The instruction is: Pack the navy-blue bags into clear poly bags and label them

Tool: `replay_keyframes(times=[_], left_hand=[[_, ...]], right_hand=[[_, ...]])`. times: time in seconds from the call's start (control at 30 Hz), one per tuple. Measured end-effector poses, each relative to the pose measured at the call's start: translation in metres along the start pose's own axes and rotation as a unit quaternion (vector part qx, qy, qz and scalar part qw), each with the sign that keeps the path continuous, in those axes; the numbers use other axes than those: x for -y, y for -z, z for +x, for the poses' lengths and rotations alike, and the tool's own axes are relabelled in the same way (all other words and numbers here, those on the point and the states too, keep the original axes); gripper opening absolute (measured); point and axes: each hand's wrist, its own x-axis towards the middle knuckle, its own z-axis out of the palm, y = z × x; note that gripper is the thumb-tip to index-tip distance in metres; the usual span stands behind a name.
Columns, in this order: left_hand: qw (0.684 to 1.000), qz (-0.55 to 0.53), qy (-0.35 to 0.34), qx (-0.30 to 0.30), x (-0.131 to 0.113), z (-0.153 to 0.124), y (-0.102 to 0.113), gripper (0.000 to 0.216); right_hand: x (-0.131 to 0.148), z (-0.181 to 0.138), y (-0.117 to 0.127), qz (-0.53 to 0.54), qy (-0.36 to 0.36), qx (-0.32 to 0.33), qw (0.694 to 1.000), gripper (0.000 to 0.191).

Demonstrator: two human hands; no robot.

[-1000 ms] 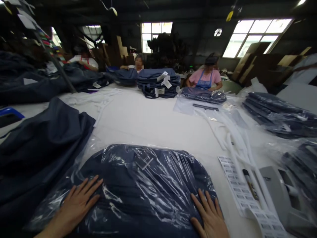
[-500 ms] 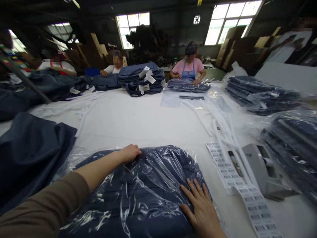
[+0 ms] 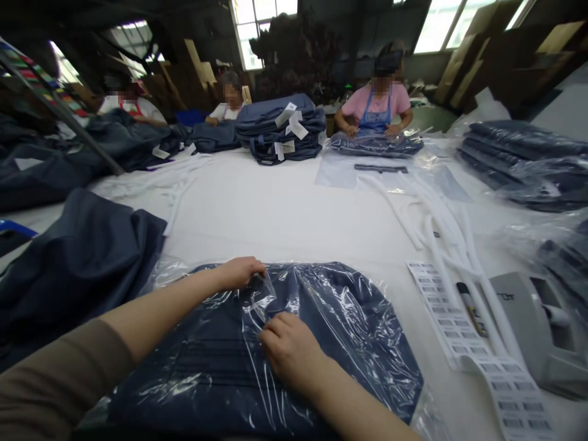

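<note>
Across the white bench [image 3: 285,214] filling the frame's middle, the bagged navy garment [image 3: 294,343] is lying wide at the lower centre, directly under both hands, the left hand [image 3: 241,272] pinching its plastic at the far edge while the right hand [image 3: 291,349], nearer, is resting curled on top.

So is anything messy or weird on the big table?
A little. The plastic bag round the folded navy garment is wrinkled and pulled up where the left hand and right hand pinch it. The barcode sticker strip trails loose beside the tape dispenser.
</note>
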Motion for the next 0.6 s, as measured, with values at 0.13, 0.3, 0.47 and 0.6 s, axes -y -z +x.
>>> replay_keyframes(times=[0.13,0.3,0.47,0.6], left_hand=[[1.000,-0.008,-0.028,-0.007,0.006,-0.023,-0.009,0.035],[0.997,0.011,-0.076,0.024,0.014,-0.008,-0.021,0.018],[0.994,0.022,-0.098,0.046,0.018,0.016,-0.016,0.034],[0.988,0.024,-0.132,0.079,0.015,0.027,-0.006,0.023]], right_hand=[[-0.011,0.052,-0.048,-0.089,-0.001,0.107,0.990,0.016],[-0.021,0.063,-0.068,-0.117,0.035,0.142,0.982,0.019],[-0.016,0.060,-0.048,-0.147,0.109,0.117,0.976,0.016],[-0.007,0.059,-0.030,-0.176,0.104,0.058,0.977,0.013]])
